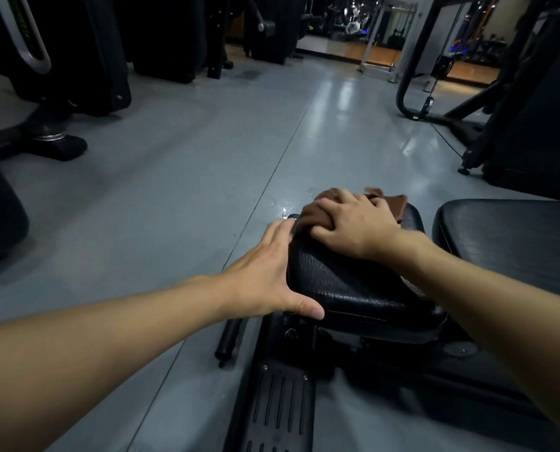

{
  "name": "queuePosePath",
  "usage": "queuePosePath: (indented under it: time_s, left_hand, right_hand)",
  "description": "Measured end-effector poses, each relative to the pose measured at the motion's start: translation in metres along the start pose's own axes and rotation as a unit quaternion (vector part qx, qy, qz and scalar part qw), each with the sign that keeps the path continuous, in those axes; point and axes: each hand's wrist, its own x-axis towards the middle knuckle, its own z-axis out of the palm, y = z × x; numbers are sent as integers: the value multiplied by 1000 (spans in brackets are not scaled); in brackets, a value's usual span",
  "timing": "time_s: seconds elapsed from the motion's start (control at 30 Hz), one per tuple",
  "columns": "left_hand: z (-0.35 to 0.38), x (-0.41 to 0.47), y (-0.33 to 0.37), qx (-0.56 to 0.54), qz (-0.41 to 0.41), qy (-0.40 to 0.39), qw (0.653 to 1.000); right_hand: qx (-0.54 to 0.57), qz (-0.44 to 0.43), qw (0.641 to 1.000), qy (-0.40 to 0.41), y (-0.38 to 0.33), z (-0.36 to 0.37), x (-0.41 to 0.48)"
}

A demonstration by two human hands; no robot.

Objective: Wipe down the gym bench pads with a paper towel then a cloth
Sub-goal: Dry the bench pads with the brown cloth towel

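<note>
The forearms (76,340) are stretched to the seat pad (353,288), steadied at its left edge by the flat, released left grip (259,278), while the brown cloth (394,205) is grasped by the right grip (350,226) at its far end (cloth step, seemingly), so a stroke toward its near end is called for.

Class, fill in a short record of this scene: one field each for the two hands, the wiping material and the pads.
left hand: braces left edge of seat pad, fingers straight
right hand: holds brown cloth down on seat pad
brown cloth: bunched, at the pad's far end
second pad: to the right, untouched
</note>
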Motion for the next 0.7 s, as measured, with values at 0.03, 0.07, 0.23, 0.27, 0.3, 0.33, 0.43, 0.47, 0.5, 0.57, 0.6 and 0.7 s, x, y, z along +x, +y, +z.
queuePosePath:
  time_s: [0.03, 0.07, 0.23, 0.27, 0.3, 0.33, 0.43, 0.47, 0.5, 0.57, 0.6, 0.7]
  left_hand:
    - [1, 0, 0, -4, -3, 1, 1000]
    - [2, -1, 0, -11, -7, 1, 1000]
    - [7, -5, 1, -50, -11, 20, 998]
    - [8, -6, 0, -54, -8, 20, 998]
    - [9, -6, -1, -57, -7, 19, 998]
    - [10, -7, -1, -62, -7, 19, 998]
    - [9, -8, -3, -65, -13, 20, 998]
    - [9, -8, -3, -61, -13, 18, 998]
    - [9, -8, -3, -59, -13, 18, 998]
    - [11, -9, -3, -70, -17, 20, 997]
    - [11, -10, -2, -76, -20, 21, 997]
    - [9, -11, -1, -63, -15, 7, 998]
  right_hand:
    - [4, -13, 1000, 0, -2, -1, -12]
    - [5, -24, 1000, 1, -6, -3, -25]
    - [-29, -98, 995, -5, -21, -10, -97]
    - [-32, -107, 994, -14, -20, -12, -104]
    - [-26, -106, 994, -22, -20, -13, -106]
    - [-15, -95, 995, -26, -21, -14, -103]
    - [16, -46, 999, -15, -23, -9, -67]
    - [21, -26, 999, -13, -23, -6, -47]
    - [27, -4, 1000, -14, -22, -4, -25]
    - [39, 38, 998, -21, -21, 0, 12]
    - [43, 49, 998, -24, -20, 2, 24]
    - [50, 41, 998, -11, -10, 2, 28]
